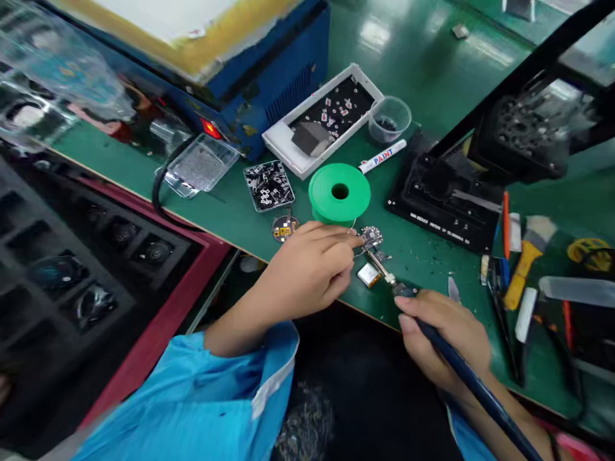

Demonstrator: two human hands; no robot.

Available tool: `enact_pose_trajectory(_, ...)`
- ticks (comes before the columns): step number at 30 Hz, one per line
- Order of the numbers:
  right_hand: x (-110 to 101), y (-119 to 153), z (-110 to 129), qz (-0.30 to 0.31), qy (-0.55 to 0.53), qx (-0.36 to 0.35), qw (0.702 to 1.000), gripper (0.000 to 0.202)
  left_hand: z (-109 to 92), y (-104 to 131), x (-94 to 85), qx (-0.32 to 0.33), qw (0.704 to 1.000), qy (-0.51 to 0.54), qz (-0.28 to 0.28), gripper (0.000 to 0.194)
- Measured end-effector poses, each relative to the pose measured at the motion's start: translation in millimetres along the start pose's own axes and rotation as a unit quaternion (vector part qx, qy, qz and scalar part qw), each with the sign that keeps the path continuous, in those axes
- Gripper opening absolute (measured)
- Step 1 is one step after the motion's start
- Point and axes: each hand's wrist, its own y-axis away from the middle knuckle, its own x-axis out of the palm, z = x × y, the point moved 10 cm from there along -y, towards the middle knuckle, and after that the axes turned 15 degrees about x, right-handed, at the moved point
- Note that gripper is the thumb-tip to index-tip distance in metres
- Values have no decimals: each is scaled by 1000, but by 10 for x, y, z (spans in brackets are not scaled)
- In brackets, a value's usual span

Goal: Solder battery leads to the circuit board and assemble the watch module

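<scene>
My right hand (442, 333) is closed round the dark handle of a soldering iron (391, 280), whose metal tip points at a small round circuit board (371, 237). At that board's left edge are the fingertips of my left hand (317, 262), curled together with thin solder wire (354, 224) showing beside them. The wire comes from a green solder spool (319, 198) just behind the hand. Close below the iron's tip lies a small silver battery (369, 274). Another round circuit board (283, 229) rests left of my left hand, partly covered by it.
A clear box of small metal parts (269, 186), a white tray (302, 168), a plastic cup (390, 119) and a paint marker (383, 157) stand behind. At right are a black stand (432, 218) and a brush (523, 262). A blue machine (288, 77) stands back left.
</scene>
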Motion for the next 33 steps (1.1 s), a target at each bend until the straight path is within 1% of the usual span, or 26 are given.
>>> enact_pose_trajectory(6, -57, 37, -14, -28, -15, 6, 999, 27, 7, 7, 24, -4, 1000, -1, 1, 14)
enact_pose_trajectory(12, -53, 26, 39, -19, -25, -17, 999, 35, 9, 13, 35, -1, 1000, 0, -1, 15)
enact_pose_trajectory(19, -16, 36, 12, -7, -30, -11, 999, 28, 5, 6, 30, -2, 1000, -2, 0, 15)
enact_pose_trajectory(26, 12, 54, -4, 11, -60, -10, 998, 31, 4, 11, 24, -1, 1000, -2, -2, 14)
enact_pose_trajectory(33, 16, 47, 7, 17, -44, -9, 999, 29, 16, 11, 28, -7, 1000, 2, 7, 15)
